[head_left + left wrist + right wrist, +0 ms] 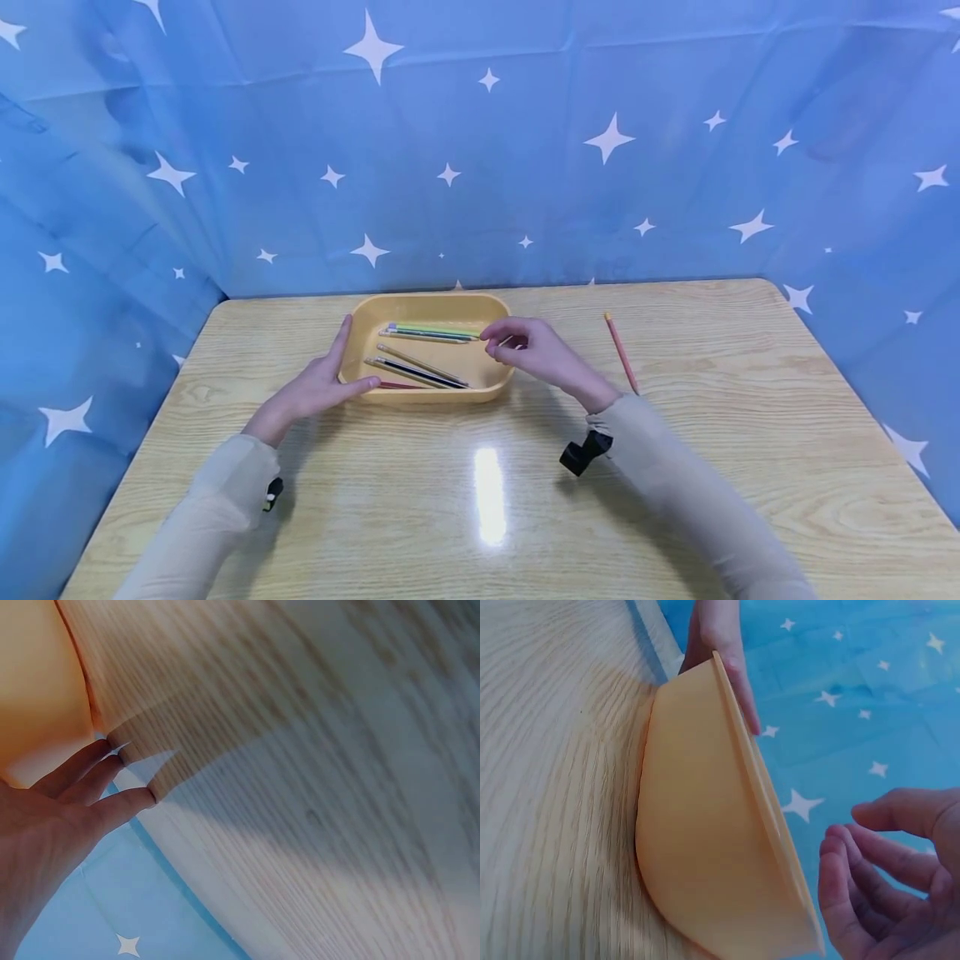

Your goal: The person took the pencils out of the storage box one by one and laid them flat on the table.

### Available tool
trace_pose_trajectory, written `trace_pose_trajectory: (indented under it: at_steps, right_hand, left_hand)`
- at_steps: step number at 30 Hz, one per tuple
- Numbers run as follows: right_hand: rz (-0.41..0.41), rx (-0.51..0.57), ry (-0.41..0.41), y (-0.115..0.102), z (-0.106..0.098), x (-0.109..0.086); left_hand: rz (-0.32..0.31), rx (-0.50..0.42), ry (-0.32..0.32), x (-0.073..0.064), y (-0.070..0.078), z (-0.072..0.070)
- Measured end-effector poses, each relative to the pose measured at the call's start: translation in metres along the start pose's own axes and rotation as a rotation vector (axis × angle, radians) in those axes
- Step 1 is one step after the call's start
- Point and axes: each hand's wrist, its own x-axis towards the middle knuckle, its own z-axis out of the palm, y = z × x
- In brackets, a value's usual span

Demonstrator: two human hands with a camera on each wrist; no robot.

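Observation:
A yellow-orange tray [431, 396] sits near the back of the table with several pencils inside. One group, with a green pencil [429, 327], lies along its far side; another, with a black pencil [420, 372], slants across the near left. My left hand [318, 386] spans the tray's left end, fingers extended along its side and thumb at the near rim. Over the right end hovers my right hand [528, 346], fingers loosely bent. In the right wrist view its thumb [900, 810] stands apart from the other fingertips, with nothing visible between them.
A red pencil [622, 354] lies alone on the wooden table [390, 500], right of the tray. Behind the table hangs a blue cloth [480, 192] with white stars.

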Motion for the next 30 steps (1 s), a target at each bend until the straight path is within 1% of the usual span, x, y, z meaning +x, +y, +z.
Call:
trace_pose_trajectory:
  at_steps: [4, 9, 14, 21, 24, 30]
  right_hand:
    - [-0.003, -0.020, -0.032, 0.000, 0.008, 0.009]
    - [-0.044, -0.040, -0.057, 0.002, 0.019, 0.019]
    - [-0.064, -0.073, -0.079, 0.000, 0.030, 0.027]
    - [-0.043, -0.150, -0.143, -0.002, 0.046, 0.041]
    - [-0.025, -0.161, -0.177, -0.001, 0.051, 0.045]
    - [0.012, -0.169, -0.238, 0.005, 0.058, 0.054]
  left_hand:
    - [-0.002, 0.003, -0.002, -0.003, 0.000, -0.002]
    - [0.000, 0.009, -0.005, -0.004, 0.001, -0.003]
    - [0.004, 0.012, -0.007, -0.003, 0.001, -0.004]
    - [0.003, 0.003, -0.009, -0.002, -0.001, -0.002]
    - [-0.002, -0.012, -0.007, -0.001, 0.000, -0.001]
    - [-0.013, -0.011, 0.004, 0.000, 0.000, -0.001]
